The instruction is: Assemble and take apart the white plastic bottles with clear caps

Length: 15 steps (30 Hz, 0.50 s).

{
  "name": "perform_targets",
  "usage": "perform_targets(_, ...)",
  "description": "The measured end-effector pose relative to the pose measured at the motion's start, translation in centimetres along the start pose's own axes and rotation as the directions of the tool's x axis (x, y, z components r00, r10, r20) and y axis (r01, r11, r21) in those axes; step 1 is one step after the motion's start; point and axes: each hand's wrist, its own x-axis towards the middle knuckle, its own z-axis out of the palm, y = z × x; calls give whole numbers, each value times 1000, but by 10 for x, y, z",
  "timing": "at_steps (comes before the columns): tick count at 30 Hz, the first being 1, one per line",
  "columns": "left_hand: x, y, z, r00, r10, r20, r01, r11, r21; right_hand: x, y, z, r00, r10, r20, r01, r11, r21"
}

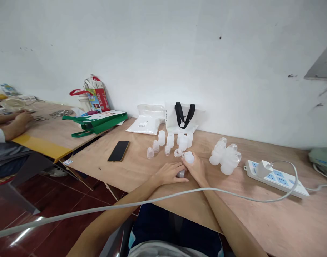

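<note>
My right hand [197, 167] is wrapped round a small white plastic bottle [189, 157], tilted with its base towards me. Beside it, my left hand [168, 174] has a clear plastic cap [181, 174] between thumb and fingers, low over the wooden table [142, 167]. Just beyond my hands are a ring-shaped clear piece [178, 152] and several loose clear caps [150, 153]. Behind those stand several uncapped white bottles [161, 137]. To the right, a cluster of bottles with clear domed caps [227, 160] stands together.
A black phone [118, 151] lies left of the caps. White packages [145, 123] and a black-handled bag [174, 123] rest by the wall. A power strip [278, 178] is at right; its cable [163, 197] crosses before my forearms. Another person's hands [21, 121] are at the left table.
</note>
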Motion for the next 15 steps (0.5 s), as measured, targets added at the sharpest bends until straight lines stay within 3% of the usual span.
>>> perform_targets(4,0,-7,0,999,-29,34,33,991,-131,0,4,1,996,-1,-88,24,965,262)
perform_targets(7,-1,-17,3,987,-140,-81,111,949,-294,3,11,2,983,68,-173,-10,947,320)
perform_targets(11,0,-30,9,886,-332,-322,190,896,-401,12,26,5,969,110,-220,-50,964,259)
perform_targets(15,5,-38,11,813,-350,-466,176,910,-376,26,43,10,966,66,-249,-20,983,183)
